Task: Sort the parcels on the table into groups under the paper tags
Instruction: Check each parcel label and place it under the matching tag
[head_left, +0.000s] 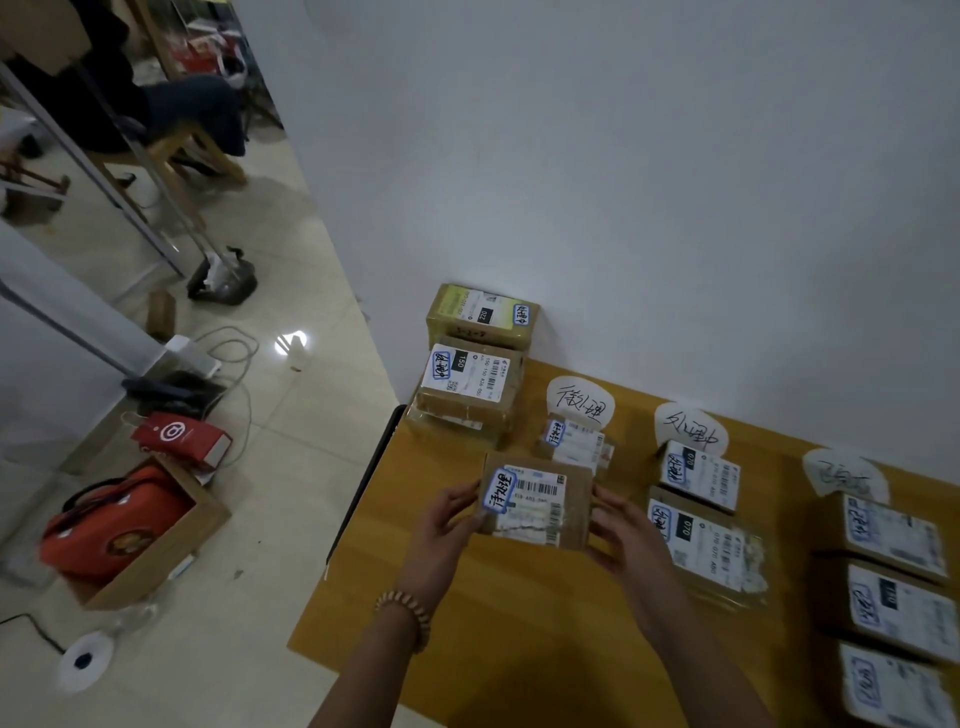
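Parcel (535, 501) at frame centre, long axis left-right; left hand (447, 525) and right hand (621, 530) pinch its ends. Likely tag (581, 408) just above.

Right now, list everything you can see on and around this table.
Yellow wooden table: one, against the wall.
White handwritten paper tags: three, along the table's wall edge.
Brown cardboard parcels under tags: one, two, three, left to right.
Stacked brown parcels: at least two, far-left corner.
Held brown labelled parcel: one, near the leftmost tag.
Orange bag: one, boxed on the floor.
Red carton: one, floor.
Left grip, right grip: one each, holding that parcel's sides.
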